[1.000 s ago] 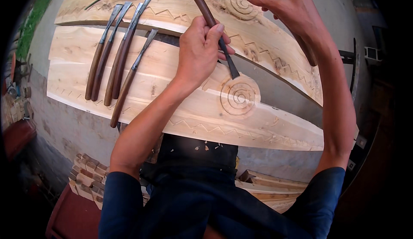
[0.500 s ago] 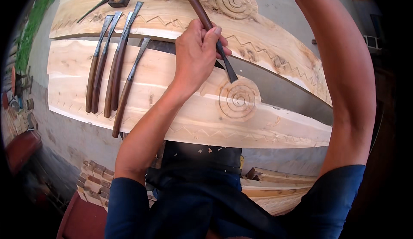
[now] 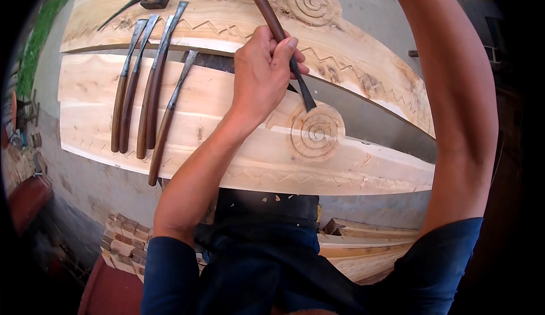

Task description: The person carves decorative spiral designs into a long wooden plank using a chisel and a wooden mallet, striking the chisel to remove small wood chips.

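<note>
Left hand (image 3: 262, 74) wrapped tight around chisel (image 3: 276, 36), blade tip set on upper edge of carved spiral (image 3: 315, 132) in near plank (image 3: 227, 145). Right arm raised; hand out of frame, grip unknown. Spare chisels (image 3: 142, 96) lie left of hand.

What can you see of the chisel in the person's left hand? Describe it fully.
The chisel has a long, round, dark brown wooden handle and a dark metal blade. It slants from top centre down to the right. The left hand grips it around its lower handle. Its tip rests at the upper rim of the carved spiral on the near pale plank.
</note>
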Demonstrator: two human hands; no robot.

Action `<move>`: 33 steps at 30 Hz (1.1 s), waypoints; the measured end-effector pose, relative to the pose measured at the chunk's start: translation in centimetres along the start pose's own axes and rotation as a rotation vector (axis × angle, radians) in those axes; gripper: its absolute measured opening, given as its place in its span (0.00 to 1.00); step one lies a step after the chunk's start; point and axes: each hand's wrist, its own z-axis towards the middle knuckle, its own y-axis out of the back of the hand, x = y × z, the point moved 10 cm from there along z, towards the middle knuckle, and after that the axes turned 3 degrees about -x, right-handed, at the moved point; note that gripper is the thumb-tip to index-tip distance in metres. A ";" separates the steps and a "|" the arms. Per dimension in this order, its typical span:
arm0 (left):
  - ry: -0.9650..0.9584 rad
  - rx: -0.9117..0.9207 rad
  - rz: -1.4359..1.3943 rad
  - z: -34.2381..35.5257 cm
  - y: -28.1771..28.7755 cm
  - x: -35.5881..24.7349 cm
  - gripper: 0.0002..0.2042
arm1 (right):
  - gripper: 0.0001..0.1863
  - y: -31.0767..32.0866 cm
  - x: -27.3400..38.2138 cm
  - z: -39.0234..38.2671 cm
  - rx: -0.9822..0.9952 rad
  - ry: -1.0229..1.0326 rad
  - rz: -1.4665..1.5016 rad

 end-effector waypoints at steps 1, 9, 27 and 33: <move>-0.001 -0.003 0.000 0.0 0.1 0.0 0.10 | 0.32 -0.8 0.1 -0.2 0.085 0.000 -0.006; 0.004 0.103 0.041 -0.8 -1.1 0.0 0.14 | 0.34 0.8 -1.1 -2.2 0.021 -0.147 0.201; -0.042 0.001 -0.071 -0.7 0.1 -0.6 0.13 | 0.35 1.0 -0.9 -5.3 -0.010 -0.135 0.203; -0.051 0.003 -0.086 -0.7 0.0 -0.7 0.14 | 0.34 -0.2 -1.2 -4.3 -0.038 -0.086 0.155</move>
